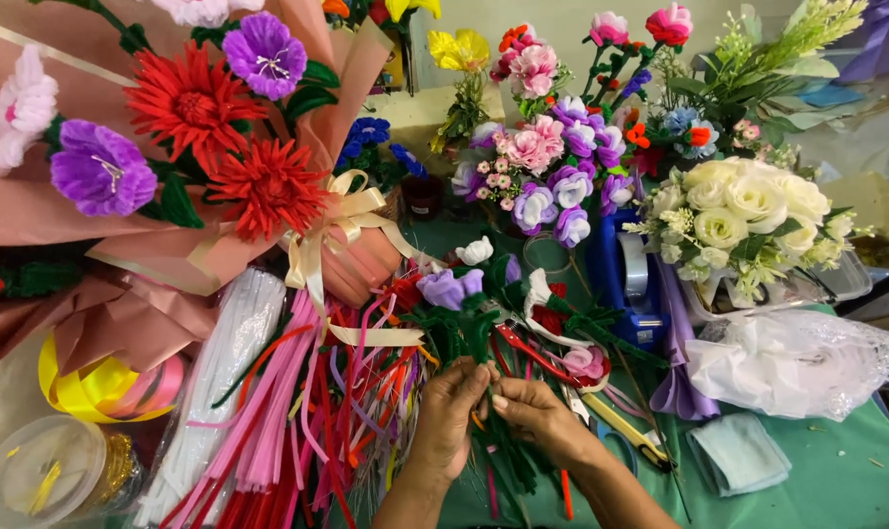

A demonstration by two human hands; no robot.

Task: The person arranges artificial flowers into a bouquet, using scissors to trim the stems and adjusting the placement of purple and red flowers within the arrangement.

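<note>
Two hands met at 6 o'clock on a green pipe-cleaner stem bundle (479,358), low centre on the green tablecloth (816,480). Several chenille blooms were already on it: a purple flower (447,287), a white bud (475,251) and a pink one (581,360). Stems looked loosely gathered, not bound, so I'd judge it partway done. Left hand (451,407) was curled around the stems, fingers closed on them. Right hand (534,409) was pinching narrow against the same stems. Loose pipe cleaners (297,411) lay at 8 o'clock, a wrapped bouquet (199,147) at 10, white roses (748,201) at 2.
</note>
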